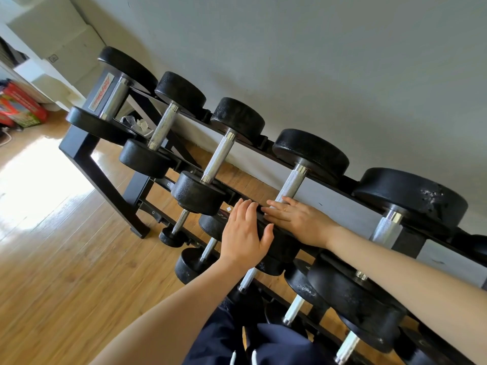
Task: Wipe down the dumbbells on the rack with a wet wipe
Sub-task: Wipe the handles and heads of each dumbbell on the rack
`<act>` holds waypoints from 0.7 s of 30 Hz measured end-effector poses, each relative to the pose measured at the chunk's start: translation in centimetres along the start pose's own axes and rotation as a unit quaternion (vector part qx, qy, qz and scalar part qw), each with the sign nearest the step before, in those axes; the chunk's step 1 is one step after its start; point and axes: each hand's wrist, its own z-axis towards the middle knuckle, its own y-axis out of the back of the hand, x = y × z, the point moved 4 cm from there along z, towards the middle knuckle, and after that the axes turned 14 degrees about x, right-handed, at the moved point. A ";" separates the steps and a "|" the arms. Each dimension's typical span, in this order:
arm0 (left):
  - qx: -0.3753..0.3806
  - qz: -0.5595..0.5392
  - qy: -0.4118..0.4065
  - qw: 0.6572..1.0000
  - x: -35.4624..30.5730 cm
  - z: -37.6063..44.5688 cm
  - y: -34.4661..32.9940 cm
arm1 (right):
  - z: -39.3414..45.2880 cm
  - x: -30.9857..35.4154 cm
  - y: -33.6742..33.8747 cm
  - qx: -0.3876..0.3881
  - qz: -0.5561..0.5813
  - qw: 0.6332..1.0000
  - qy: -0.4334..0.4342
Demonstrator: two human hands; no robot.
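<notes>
A black two-tier rack (87, 159) runs along the wall and carries several black dumbbells with chrome handles. My left hand (245, 233) lies with straight fingers on the near head (280, 245) of the fourth top-row dumbbell, thumb spread to the right. My right hand (297, 222) rests flat on the same head, its fingertips at the base of the knurled handle (290, 184). No wipe shows in or under either hand. A crumpled white and clear wrapper (141, 125) lies on the rack behind the second dumbbell.
Smaller dumbbells (189, 267) fill the lower tier, just in front of my dark-clothed legs (237, 338). A large dumbbell (411, 196) sits right of my hands. Wooden floor (66, 246) spreads to the left, with red and green bags (23, 109) at the far left.
</notes>
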 end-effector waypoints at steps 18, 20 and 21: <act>0.004 0.001 -0.002 1.000 0.1 0.1 -0.1 | -1.4 -0.8 1.7 -0.038 0.006 0.999 -0.014; -0.007 0.000 -0.007 1.000 0.1 0.1 -0.2 | -1.1 -1.3 2.2 -0.067 0.013 0.996 -0.062; -0.012 0.002 -0.010 1.000 0.1 0.1 -0.3 | -1.0 -1.9 2.7 -0.094 0.015 0.990 -0.100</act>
